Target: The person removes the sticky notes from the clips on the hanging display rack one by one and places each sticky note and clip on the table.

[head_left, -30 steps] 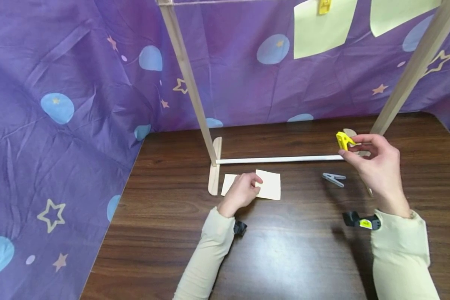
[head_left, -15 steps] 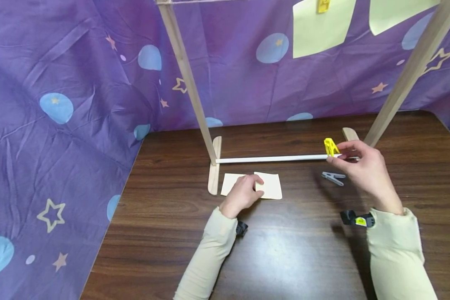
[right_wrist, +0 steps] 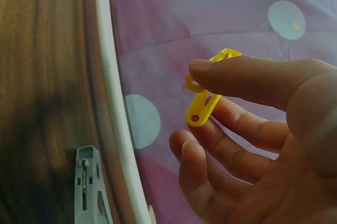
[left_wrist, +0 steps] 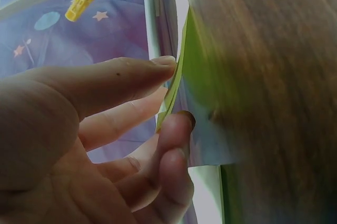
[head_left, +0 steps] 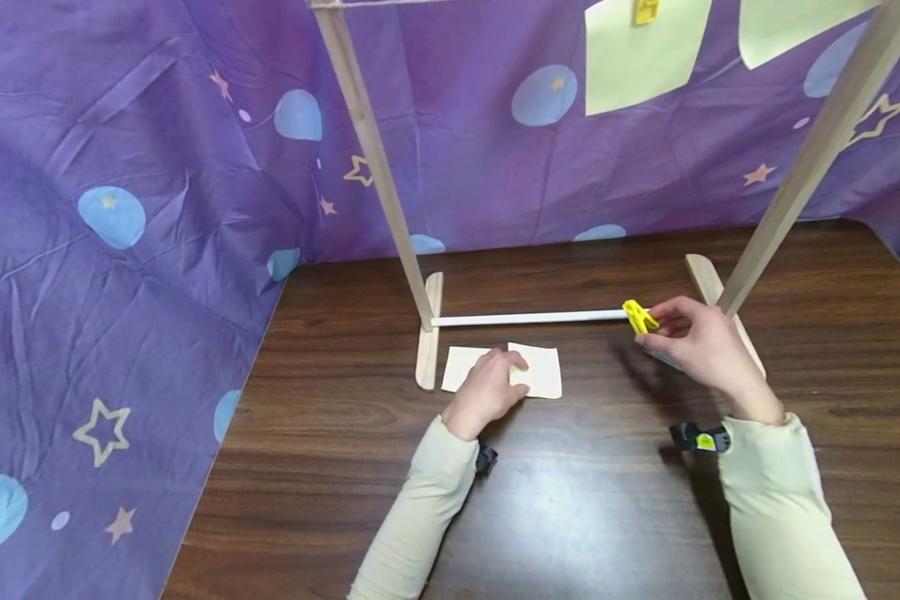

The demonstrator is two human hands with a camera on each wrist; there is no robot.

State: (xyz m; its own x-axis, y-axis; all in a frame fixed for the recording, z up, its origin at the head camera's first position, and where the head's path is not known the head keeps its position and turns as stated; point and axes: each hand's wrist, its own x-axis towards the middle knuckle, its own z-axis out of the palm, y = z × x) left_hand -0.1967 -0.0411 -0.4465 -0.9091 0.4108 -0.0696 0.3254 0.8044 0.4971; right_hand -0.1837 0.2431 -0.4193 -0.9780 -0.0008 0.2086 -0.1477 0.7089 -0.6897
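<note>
My left hand (head_left: 486,385) is low over the table and pinches a pale yellow paper note (head_left: 543,372) by its edge; the left wrist view shows the sheet (left_wrist: 176,84) bent between thumb and fingers. Another pale note (head_left: 456,367) lies just left of it, partly covered by the hand. Held in the air by my right hand (head_left: 708,350) is a yellow clothespin (head_left: 637,317), gripped between thumb and fingers near the white bar. A grey clothespin (right_wrist: 84,187) rests on the table below, mostly hidden by the right hand in the head view.
A wooden frame stands on the table, with a left post (head_left: 375,167), a right post (head_left: 802,175) and a white bottom bar (head_left: 525,318). Two larger notes hang at the top, one (head_left: 637,67) under a yellow clip (head_left: 647,11). Purple patterned cloth (head_left: 450,142) covers the back.
My right hand has moved left and lower with the yellow clothespin, coming over the grey one. The left hand stays almost in place at the notes.
</note>
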